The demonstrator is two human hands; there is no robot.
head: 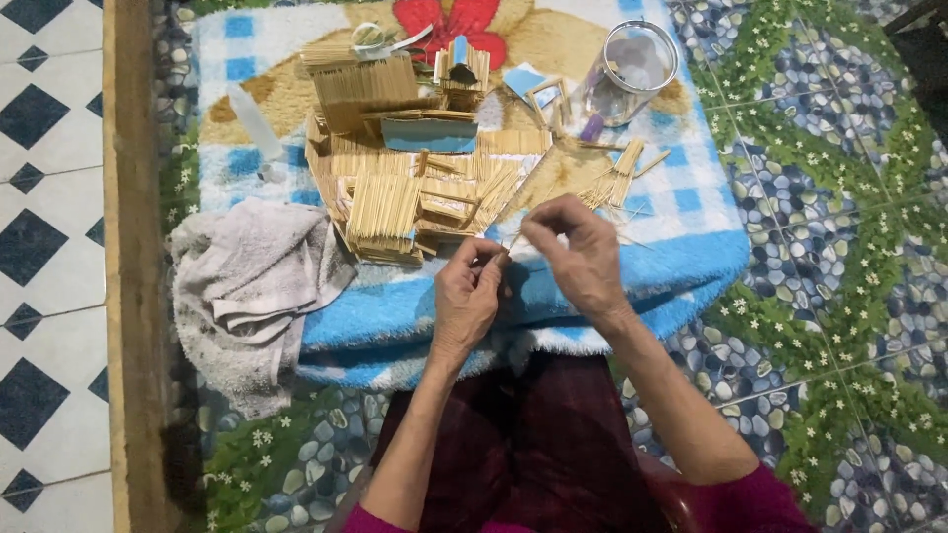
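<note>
Several stick panels (385, 212) lie built on the far towel (642, 266); my left hand (466, 296) and right hand (578, 252) pinch one loose stick (511, 242), piles (612, 178) remaining.

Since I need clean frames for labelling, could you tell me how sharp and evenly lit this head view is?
Head view: soft throughout, the stick piles merging into blocks; the thin stick between the left hand and right hand barely resolves; light even, mild glare on the jar; corners darker.
</note>
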